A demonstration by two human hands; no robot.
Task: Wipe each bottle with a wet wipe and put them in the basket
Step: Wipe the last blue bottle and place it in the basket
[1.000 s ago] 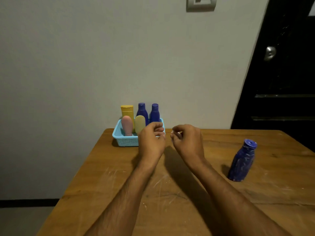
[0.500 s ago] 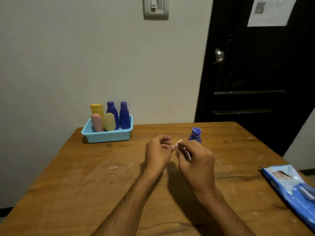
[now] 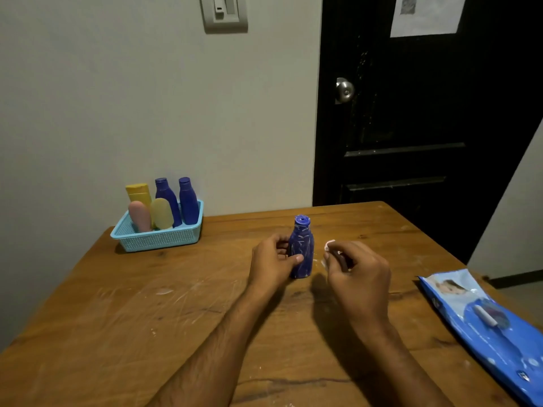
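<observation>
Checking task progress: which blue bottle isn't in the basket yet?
The streaked blue bottle standing mid-table, held by the left hand. The other two blue bottles stand in the basket.

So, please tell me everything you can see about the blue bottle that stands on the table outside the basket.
The dark blue plastic bottle with pale smears stands upright near the middle of the wooden table. It has a narrow neck, a round blue cap and a wider body streaked with whitish marks. The left hand grips its body, thumb across the front. The right hand, pinching a small white wipe, is beside it, not touching.
</observation>
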